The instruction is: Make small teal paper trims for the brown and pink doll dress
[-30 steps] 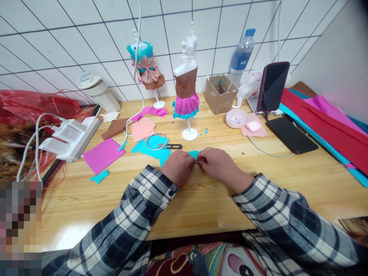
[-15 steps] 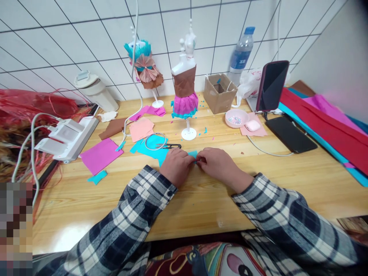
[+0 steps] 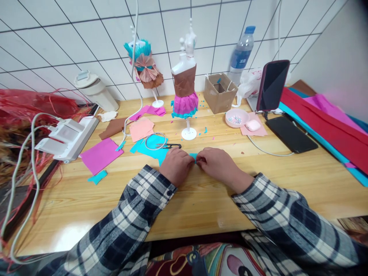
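**Small blue paper (image 3: 193, 156) pinched low over the table (image 3: 198, 207)**

The left hand (image 3: 177, 165) is held back upward, with its wrist kept low and its knuckles bent; it is reached by the left sleeve (image 3: 126, 214), which is slanted in from the lower left; the right hand (image 3: 218, 165) is turned inward to meet it, with its forearm angled in from the right sleeve (image 3: 281, 211); the fingertips of both hands are brought nearly together, and the two arms are spread in a wide V. The fingers of each hand are kept narrow, closed on the blue paper; how the left thumb is set cannot be told, as it is largely hidden. The blue paper is seen in the gap between the hands, near the front of the dummy (image 3: 185, 82), which is dressed in a brown top and a pink skirt; a larger blue sheet (image 3: 160, 154) is partly covered by the left hand; the snips (image 3: 173, 146) are laid just beyond its knuckles.
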`<state>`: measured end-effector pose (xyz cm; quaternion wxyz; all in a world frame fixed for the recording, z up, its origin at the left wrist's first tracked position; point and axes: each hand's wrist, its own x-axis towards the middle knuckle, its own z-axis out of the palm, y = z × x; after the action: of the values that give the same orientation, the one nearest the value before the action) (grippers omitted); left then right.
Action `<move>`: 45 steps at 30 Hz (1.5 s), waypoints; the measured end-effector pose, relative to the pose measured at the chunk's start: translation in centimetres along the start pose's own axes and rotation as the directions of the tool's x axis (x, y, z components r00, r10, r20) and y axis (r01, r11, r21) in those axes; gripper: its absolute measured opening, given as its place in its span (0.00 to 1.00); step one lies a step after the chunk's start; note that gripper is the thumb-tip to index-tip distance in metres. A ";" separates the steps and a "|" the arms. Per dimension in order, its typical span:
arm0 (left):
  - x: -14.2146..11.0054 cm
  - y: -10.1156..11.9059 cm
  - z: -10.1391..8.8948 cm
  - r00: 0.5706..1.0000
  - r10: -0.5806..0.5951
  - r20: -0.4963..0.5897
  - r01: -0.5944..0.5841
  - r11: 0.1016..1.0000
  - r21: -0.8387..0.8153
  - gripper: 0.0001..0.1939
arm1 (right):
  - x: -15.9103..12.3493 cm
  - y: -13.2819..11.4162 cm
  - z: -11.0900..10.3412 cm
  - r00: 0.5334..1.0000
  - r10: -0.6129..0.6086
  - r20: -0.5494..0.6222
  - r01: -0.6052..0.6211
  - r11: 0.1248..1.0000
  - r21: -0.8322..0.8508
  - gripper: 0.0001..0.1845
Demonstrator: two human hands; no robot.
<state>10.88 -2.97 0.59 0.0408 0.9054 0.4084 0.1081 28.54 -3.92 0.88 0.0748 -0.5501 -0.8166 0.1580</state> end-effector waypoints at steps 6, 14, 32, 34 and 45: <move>0.1 0.2 0.0 1.000 0.001 0.016 -0.001 1.000 0.002 0.11 | 0.0 0.1 0.2 1.000 -0.004 -0.030 0.005 1.000 0.022 0.07; 0.1 0.3 0.0 1.000 0.026 -0.005 -0.026 1.000 -0.005 0.10 | 0.0 0.2 0.3 1.000 0.000 -0.024 0.001 1.000 0.013 0.08; 0.1 0.3 -0.3 0.999 0.002 0.046 -0.001 1.000 -0.008 0.10 | 0.0 0.3 0.4 0.999 -0.003 -0.042 0.004 1.000 0.028 0.08; 0.1 0.4 -0.4 0.998 -0.030 0.054 0.030 1.000 -0.007 0.09 | 0.1 0.3 0.4 0.999 -0.007 -0.048 0.008 1.000 0.027 0.08; 0.1 0.2 -0.1 0.998 -0.031 0.051 0.032 0.999 -0.010 0.11 | 0.1 0.4 0.5 0.998 -0.012 -0.066 0.016 0.999 0.051 0.07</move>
<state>11.10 -3.00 0.79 0.0576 0.9011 0.4209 0.0866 28.72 -3.78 0.27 0.1167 -0.5471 -0.8133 0.1603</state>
